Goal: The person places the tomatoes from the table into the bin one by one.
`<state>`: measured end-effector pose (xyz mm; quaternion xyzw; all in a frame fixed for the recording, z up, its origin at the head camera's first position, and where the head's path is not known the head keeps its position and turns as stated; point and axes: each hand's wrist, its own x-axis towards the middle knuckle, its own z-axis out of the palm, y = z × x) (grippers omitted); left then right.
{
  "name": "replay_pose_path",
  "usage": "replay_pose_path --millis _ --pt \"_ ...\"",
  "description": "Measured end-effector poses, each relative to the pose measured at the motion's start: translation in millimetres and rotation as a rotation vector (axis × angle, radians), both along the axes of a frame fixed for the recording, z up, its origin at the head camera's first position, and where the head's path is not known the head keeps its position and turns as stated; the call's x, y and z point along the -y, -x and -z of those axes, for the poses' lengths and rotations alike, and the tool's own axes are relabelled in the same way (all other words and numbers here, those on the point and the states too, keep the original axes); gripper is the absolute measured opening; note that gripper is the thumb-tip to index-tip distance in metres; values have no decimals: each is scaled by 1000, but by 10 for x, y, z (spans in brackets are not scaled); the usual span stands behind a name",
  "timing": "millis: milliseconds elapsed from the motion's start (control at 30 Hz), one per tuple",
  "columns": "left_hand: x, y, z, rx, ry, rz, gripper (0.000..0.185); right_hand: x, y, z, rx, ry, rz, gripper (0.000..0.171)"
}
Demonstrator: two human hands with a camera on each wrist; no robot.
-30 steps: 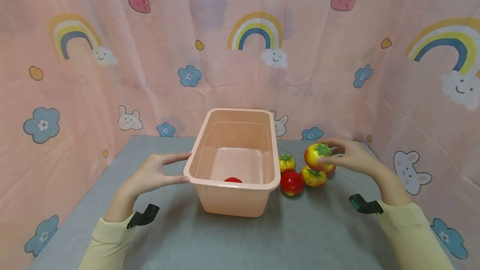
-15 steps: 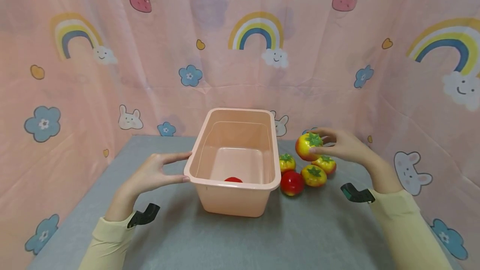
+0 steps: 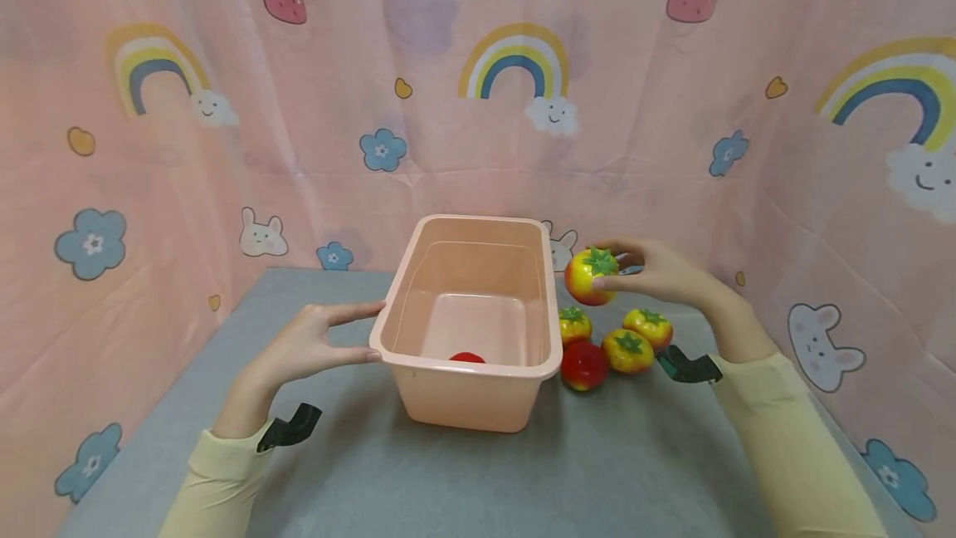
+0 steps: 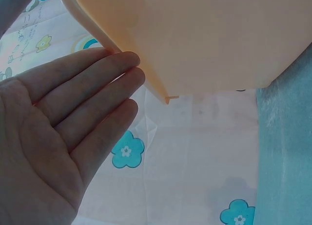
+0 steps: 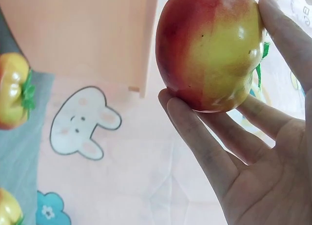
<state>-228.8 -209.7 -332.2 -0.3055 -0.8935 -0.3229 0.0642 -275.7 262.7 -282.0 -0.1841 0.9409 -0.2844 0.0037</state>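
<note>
Felt [image 3: 463,480] grey; curtains [image 3: 463,139] pink, rainbow-printed.

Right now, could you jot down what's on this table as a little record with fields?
Left hand: flat fingers touching the bin's left rim
Right hand: grip round a yellow-red toy tomato, raised beside the bin
Bin: peach plastic, open top, one red fruit inside
Loose fruit: three yellow-red tomatoes and one red tomato on the grey table, right of the bin
</note>
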Motion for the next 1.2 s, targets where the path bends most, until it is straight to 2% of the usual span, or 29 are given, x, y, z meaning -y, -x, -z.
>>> replay_pose_path --millis 300,533,800,1200 --pt "7 5 9 4 -4 1 64 165 83 -91 -17 3 -55 68" --pt "7 10 10 5 -7 -3 64 279 157 -162 -12 67 -125 62" --pt "5 15 11 13 -8 5 65 415 153 -266 25 48 -121 65" --pt "11 21 10 17 -14 9 65 605 229 -334 3 49 -182 64"
